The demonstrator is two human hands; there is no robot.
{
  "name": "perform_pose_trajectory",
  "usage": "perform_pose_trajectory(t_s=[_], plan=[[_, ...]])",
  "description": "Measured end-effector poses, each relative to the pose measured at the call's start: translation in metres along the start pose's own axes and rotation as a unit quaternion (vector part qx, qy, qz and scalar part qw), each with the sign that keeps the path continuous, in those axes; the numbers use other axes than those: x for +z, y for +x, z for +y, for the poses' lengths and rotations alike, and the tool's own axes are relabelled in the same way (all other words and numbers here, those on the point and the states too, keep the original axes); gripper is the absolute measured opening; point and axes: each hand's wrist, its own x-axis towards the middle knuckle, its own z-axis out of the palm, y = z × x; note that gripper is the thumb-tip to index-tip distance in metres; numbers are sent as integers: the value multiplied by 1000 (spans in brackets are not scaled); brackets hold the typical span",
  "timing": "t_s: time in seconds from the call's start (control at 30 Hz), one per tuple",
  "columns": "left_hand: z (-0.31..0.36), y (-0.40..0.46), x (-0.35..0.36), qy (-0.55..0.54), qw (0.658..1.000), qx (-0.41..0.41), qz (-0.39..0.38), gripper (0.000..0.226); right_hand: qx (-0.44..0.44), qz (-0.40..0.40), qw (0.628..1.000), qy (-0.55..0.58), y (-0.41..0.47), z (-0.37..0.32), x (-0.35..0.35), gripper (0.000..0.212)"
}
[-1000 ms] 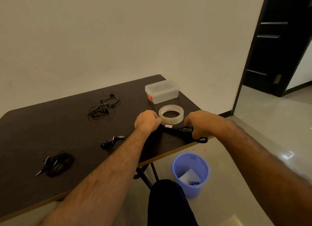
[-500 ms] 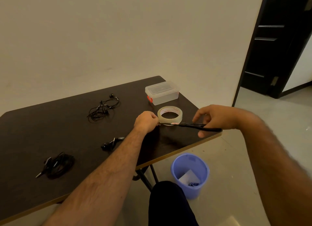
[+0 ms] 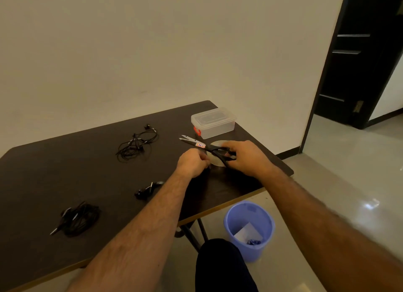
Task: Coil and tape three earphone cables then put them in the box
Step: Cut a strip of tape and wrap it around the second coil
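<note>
- Both bare forearms reach forward from the bottom of the view and converge toward the far right part of the dark table top.
- Left hand [image 3: 193, 162]: back of the hand up, fingers curled tight into a fist-like pinch; whatever sits between the fingertips is too small to make out.
- Right hand [image 3: 247, 158]: just beside the left, knuckles up, fingers curled round the black handles of a pair of black-handled scissors with silver blades [image 3: 206, 146], which point away to the left with the blades slightly parted.
- The two hands sit close together, nearly touching.
- A dark-trousered knee [image 3: 220, 263] shows at the bottom centre.
</note>
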Motion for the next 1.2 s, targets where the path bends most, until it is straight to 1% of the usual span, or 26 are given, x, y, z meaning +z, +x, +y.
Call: perform_pose_trajectory(t_s=[0.1,0.3,0.43,0.57,0.63,0.73,0.83,0.87,0.9,0.93,1.0,1.07,1.13,1.2], plan=[[0,-2,2,-2,1000,-1,6,13,17,12,998,-59,8,3,-3,42],[5,-6,1,42,999,-5,27,10,50,17,996,-67,18,1,-8,36],[5,-11,-4,52,998,-20,6,14,70,26,994,-78,19,-4,-5,33],[6,-14,-7,51,998,-27,-13,12,76,46,991,-98,18,-6,-2,33],[6,-14,-10,32,999,-32,-27,11,80,45,994,-67,17,-2,-2,35],[4,-16,-13,-51,994,-62,-73,10,90,59,993,49,13,9,-6,41],[3,-19,-13,-109,983,-97,-113,9,111,101,974,170,0,18,-18,36],[4,-20,-13,-122,979,-108,-120,9,122,97,964,217,-8,20,-27,36],[4,-21,-13,-135,976,-118,-124,9,132,67,952,268,-18,24,-37,37],[4,-22,-14,-148,973,-127,-127,10,135,9,940,314,-29,28,-46,41],[4,-22,-15,-177,965,-139,-134,14,122,-144,910,369,-55,40,-60,53],[4,-22,-14,-205,958,-150,-137,14,112,-265,876,387,-80,54,-63,62],[4,-21,-13,-230,950,-159,-138,14,120,-340,837,412,-98,65,-56,65],[6,-21,-12,-250,944,-166,-141,15,119,-388,796,449,-108,71,-44,71]])
